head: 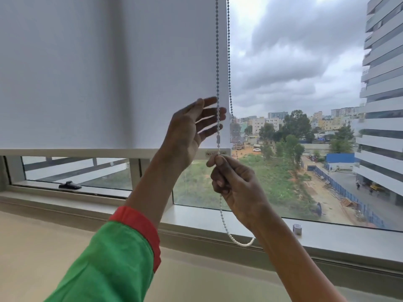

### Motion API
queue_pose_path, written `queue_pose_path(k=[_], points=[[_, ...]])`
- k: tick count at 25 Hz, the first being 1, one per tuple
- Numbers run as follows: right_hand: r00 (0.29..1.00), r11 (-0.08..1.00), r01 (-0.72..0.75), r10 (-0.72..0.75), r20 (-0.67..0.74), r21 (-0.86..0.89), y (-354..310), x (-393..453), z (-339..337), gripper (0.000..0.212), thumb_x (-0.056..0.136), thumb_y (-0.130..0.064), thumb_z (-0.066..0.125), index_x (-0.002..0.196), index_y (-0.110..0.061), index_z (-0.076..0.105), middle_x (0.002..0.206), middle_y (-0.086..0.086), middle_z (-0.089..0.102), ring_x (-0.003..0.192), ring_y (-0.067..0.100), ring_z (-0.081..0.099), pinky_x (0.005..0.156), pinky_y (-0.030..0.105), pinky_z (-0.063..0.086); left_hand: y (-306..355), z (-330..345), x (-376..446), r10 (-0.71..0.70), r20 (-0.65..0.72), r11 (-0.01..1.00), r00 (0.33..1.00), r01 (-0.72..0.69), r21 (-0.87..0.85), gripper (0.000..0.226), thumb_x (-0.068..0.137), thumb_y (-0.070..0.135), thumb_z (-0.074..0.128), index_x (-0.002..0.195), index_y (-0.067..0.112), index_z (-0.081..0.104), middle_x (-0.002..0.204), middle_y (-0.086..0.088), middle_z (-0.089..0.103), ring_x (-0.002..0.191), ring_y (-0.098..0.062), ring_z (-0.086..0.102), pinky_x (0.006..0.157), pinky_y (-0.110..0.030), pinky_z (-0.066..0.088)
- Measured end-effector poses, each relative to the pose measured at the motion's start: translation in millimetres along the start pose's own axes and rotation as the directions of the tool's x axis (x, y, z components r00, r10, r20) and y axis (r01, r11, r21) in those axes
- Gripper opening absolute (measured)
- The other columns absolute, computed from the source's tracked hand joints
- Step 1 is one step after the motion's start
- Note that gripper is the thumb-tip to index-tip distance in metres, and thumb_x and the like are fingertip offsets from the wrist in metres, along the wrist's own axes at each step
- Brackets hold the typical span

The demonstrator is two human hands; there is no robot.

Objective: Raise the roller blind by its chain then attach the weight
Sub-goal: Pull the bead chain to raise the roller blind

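Observation:
A white roller blind [87, 73] covers the upper left of the window, its bottom bar [87, 152] a little above the sill. A white bead chain [217, 62] hangs in two strands by the blind's right edge and loops low [239, 243] behind my right wrist. My right hand [235, 188] is pinched on the front strand just under the bottom bar. My left hand [192, 131] is raised with fingers spread, right behind the same strand and holding nothing. A small white cylinder, maybe the weight [297, 229], stands on the sill at right.
The grey window sill [327, 240] runs across below the glass. A black window latch [69, 185] sits on the lower left frame. A beige ledge [43, 247] lies nearest me. Outside are buildings and trees.

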State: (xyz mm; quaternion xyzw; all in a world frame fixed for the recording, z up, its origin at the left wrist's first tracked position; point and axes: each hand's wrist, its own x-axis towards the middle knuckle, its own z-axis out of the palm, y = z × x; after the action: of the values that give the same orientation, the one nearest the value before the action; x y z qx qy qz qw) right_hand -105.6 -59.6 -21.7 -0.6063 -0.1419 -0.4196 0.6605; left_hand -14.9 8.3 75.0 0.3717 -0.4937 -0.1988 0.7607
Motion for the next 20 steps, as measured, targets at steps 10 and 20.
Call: queue_pose_path(k=[10, 20], points=[[0.983, 0.958, -0.167, 0.179, 0.032, -0.232, 43.0, -37.3, -36.1, 0.025, 0.083, -0.031, 0.056, 0.080, -0.014, 0.073, 0.047, -0.008, 0.051, 0.046, 0.005, 0.043, 0.050, 0.015, 0.034, -27.9, 6.3, -14.5, 0.036, 0.063, 0.991, 0.997, -0.027, -0.130, 0.028, 0.099, 0.017, 0.041, 0.081, 0.016, 0.062, 0.049, 0.008, 0.039, 0.044, -0.006, 0.027, 0.043, -0.017, 0.024], [0.999, 0.982, -0.024, 0.030, 0.031, -0.186, -50.5, 41.4, -10.7, 0.031, 0.087, 0.004, 0.049, 0.116, 0.000, 0.061, 0.106, 0.015, 0.069, 0.095, 0.019, 0.066, 0.082, 0.024, 0.055, -69.3, 10.7, -67.5, -0.070, -0.019, 0.981, 0.997, 0.065, -0.182, 0.025, 0.096, 0.019, 0.043, 0.081, 0.014, 0.062, 0.050, 0.006, 0.036, 0.048, -0.006, 0.026, 0.048, -0.018, 0.024]])
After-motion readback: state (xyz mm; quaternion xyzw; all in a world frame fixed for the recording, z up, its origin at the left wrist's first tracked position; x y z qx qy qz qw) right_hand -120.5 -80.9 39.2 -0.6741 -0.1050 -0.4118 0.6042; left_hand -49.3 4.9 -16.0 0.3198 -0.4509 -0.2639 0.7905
